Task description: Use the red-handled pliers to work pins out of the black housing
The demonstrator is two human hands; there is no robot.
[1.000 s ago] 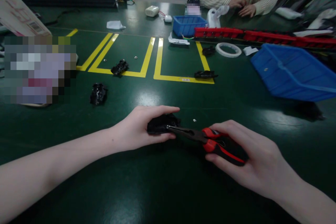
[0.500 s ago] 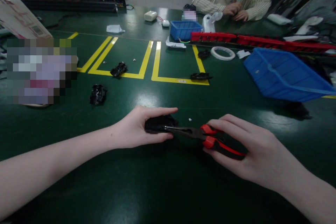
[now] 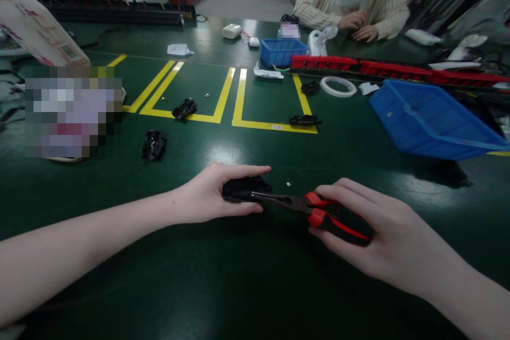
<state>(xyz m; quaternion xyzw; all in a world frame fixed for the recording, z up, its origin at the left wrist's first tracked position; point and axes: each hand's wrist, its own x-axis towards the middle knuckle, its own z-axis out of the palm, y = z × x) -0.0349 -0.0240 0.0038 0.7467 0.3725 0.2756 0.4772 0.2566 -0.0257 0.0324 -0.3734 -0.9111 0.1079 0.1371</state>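
My left hand [image 3: 215, 194] is closed round a small black plastic part [image 3: 245, 188] and holds it down on the dark green table [image 3: 239, 287]. My right hand [image 3: 372, 234] grips the red-and-black handles of long-nose pliers [image 3: 303, 207]. The pliers' thin jaws reach left and meet the black part at its near edge. A tiny white scrap [image 3: 288, 184] lies just beyond the pliers.
Other black parts [image 3: 153, 144] [image 3: 184, 108] [image 3: 305, 120] lie among yellow floor-tape lines [image 3: 239, 101]. A big tilted blue bin [image 3: 432, 119] sits right; a small blue bin [image 3: 282, 51], a tape roll [image 3: 338, 86] and red rails [image 3: 390, 69] lie farther back. A person in a striped shirt [image 3: 358, 5] works across the table.
Both hands keep their hold on the part and the pliers. The view has tipped slightly, so the far things sit a little lower in the picture.
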